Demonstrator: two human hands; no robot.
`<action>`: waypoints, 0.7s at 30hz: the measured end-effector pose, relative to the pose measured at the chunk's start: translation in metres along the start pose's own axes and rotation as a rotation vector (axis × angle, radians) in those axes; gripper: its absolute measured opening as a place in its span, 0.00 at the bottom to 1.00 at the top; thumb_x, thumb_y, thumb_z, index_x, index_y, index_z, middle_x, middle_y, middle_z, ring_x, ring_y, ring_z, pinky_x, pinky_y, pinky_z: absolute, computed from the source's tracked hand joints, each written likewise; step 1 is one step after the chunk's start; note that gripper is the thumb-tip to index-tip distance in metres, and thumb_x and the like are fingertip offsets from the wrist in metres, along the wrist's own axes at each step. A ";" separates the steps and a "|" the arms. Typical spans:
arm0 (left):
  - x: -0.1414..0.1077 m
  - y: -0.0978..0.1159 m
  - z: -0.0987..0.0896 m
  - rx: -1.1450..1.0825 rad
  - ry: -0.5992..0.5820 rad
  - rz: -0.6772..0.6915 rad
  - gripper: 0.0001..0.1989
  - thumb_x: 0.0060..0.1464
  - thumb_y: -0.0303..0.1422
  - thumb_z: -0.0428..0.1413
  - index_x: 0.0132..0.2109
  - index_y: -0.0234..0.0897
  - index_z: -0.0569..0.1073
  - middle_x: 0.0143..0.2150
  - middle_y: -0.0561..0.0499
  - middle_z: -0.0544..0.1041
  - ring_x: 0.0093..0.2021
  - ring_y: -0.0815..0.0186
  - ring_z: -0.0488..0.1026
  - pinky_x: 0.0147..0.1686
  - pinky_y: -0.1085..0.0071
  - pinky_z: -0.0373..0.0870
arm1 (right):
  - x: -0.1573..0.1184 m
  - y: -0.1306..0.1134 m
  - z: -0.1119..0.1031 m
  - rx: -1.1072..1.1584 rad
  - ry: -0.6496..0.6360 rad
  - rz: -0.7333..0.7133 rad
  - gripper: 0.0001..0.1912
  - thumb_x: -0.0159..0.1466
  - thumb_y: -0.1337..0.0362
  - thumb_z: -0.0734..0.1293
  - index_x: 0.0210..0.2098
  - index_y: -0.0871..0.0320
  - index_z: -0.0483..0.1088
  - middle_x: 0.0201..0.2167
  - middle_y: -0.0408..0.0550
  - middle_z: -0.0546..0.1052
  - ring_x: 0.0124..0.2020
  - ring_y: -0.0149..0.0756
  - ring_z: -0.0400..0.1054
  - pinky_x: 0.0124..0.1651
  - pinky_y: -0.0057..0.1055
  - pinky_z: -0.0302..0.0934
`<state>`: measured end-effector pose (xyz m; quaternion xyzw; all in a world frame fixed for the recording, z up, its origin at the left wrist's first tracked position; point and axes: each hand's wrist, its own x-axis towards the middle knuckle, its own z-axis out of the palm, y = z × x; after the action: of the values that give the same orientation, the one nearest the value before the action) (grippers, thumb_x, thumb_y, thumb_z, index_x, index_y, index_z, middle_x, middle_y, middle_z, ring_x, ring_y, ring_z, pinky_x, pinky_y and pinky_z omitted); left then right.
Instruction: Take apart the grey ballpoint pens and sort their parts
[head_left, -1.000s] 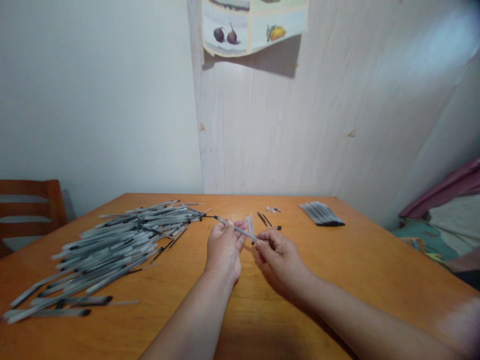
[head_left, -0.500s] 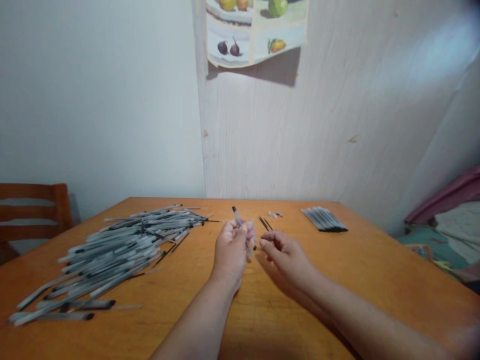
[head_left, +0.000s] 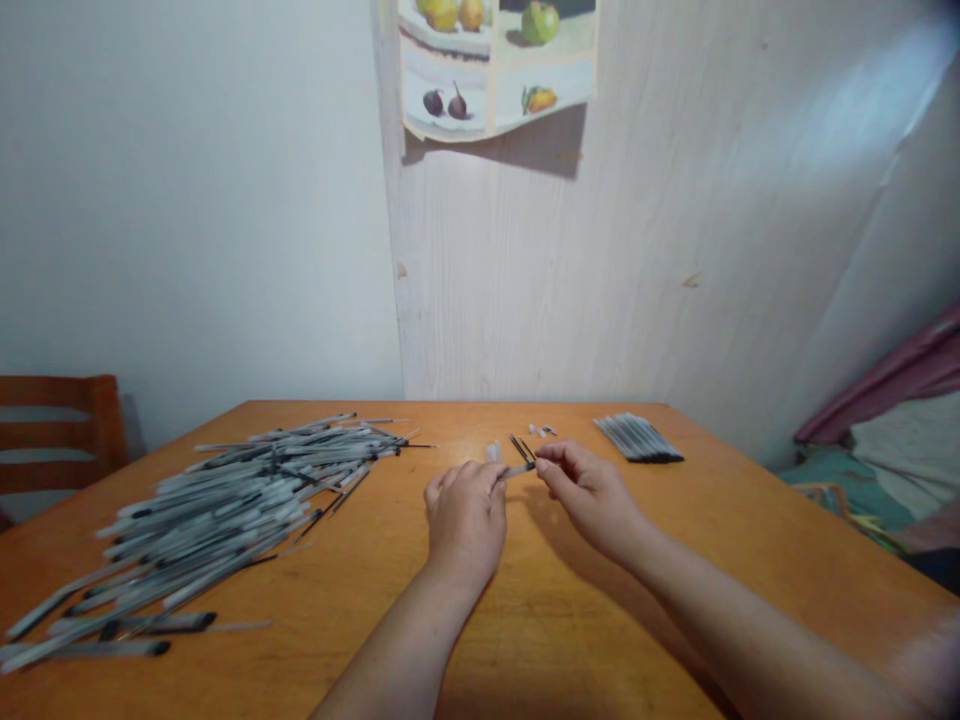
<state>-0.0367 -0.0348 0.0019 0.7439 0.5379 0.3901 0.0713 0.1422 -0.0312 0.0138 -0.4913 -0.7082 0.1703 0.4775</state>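
Note:
My left hand point(head_left: 466, 515), back turned up, is closed on a translucent pen point(head_left: 519, 469) whose black end points right. At that black end, the thumb and fingertips of my right hand point(head_left: 589, 492) are pinched together; whether they hold the tip or a small part is too small to tell. Whitish translucent pieces point(head_left: 493, 452) show just beyond my left fingers. Behind the pen, thin black refills point(head_left: 523, 447) lie on the table.
A large loose pile of pens and refills point(head_left: 225, 500) covers the table's left side. At the back right lies a neat row of pens point(head_left: 637, 438). Small bits point(head_left: 541, 431) lie at the back middle. A wooden chair point(head_left: 60, 425) stands at the left.
My left hand has rolled palm down, and the pen has swung from steep to nearly level, pointing right. My right fingers have come up to its black end. The view has shifted slightly.

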 end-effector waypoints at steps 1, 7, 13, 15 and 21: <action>0.000 0.001 0.000 0.031 -0.001 0.008 0.14 0.61 0.32 0.50 0.48 0.49 0.77 0.46 0.50 0.79 0.50 0.58 0.70 0.55 0.55 0.55 | 0.000 0.001 0.000 -0.054 -0.004 -0.029 0.13 0.67 0.58 0.62 0.42 0.58 0.73 0.33 0.48 0.78 0.33 0.36 0.71 0.36 0.33 0.64; 0.000 0.000 -0.001 0.071 -0.031 0.048 0.14 0.61 0.32 0.49 0.48 0.49 0.78 0.45 0.48 0.79 0.49 0.56 0.70 0.58 0.51 0.48 | -0.001 0.005 -0.001 -0.244 -0.090 -0.144 0.13 0.67 0.62 0.62 0.47 0.57 0.75 0.41 0.52 0.80 0.42 0.41 0.74 0.46 0.38 0.66; 0.002 -0.005 -0.001 0.010 -0.085 0.098 0.16 0.60 0.29 0.49 0.49 0.49 0.78 0.45 0.46 0.80 0.49 0.55 0.70 0.60 0.48 0.45 | -0.001 0.006 -0.001 -0.228 -0.127 -0.121 0.13 0.68 0.61 0.61 0.43 0.54 0.77 0.40 0.49 0.81 0.42 0.40 0.75 0.45 0.36 0.66; 0.003 -0.006 -0.001 0.000 -0.105 0.100 0.16 0.60 0.29 0.49 0.49 0.49 0.78 0.45 0.46 0.80 0.49 0.55 0.70 0.60 0.48 0.45 | -0.001 0.007 -0.001 -0.216 -0.136 -0.113 0.13 0.68 0.60 0.61 0.42 0.54 0.77 0.38 0.48 0.81 0.39 0.39 0.75 0.43 0.34 0.66; 0.005 -0.005 -0.004 0.019 -0.138 0.100 0.15 0.59 0.29 0.49 0.45 0.48 0.79 0.44 0.46 0.80 0.48 0.55 0.71 0.61 0.46 0.43 | -0.001 0.006 -0.002 -0.200 -0.189 -0.105 0.13 0.68 0.62 0.60 0.40 0.55 0.77 0.34 0.47 0.80 0.36 0.37 0.73 0.41 0.33 0.64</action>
<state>-0.0422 -0.0299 0.0042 0.7957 0.4975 0.3357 0.0816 0.1472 -0.0294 0.0096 -0.4803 -0.7884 0.1192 0.3655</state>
